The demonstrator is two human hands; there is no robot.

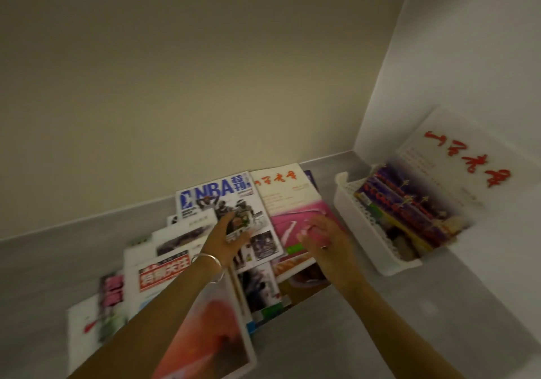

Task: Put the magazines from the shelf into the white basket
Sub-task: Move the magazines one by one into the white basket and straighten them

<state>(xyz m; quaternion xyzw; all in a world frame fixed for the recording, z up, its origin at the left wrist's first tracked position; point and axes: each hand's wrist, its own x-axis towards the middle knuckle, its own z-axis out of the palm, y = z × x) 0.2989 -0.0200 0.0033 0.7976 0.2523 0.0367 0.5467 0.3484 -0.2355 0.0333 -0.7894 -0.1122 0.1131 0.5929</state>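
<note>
Spreading across the lower half of the view is a grey shelf [380, 334], closed off by a beige back wall [205, 86] and a white side wall [483, 56] on the right. A loose pile of magazines [164, 276] covers the middle and left of the shelf, overlapping at odd angles and fanned out from the back edge toward the front.

The white basket [345, 203] stands on the shelf to the right of the pile, close against the side wall and apart from the nearest magazine. It already holds several magazines. A white magazine with red calligraphy [456, 156] rises out of the basket and leans on the side wall, and purple-covered magazines [409, 200] lie tilted in front of it.

On top of the pile, an NBA magazine [216, 194] lies face up near the back, with a pink-covered magazine [289, 217] just beside it on the right. A red-headlined magazine [158, 273] sits lower left, and a peach-toned cover [210, 334] is nearest the camera.

The left hand [231, 235] rests on the NBA cover with its fingers relaxed and loosely curved, gripping nothing that shows through the blur. The right hand [325, 238] lies over the pink cover, fingers spread and released. A silver bangle [210, 264] circles the left wrist.
</note>
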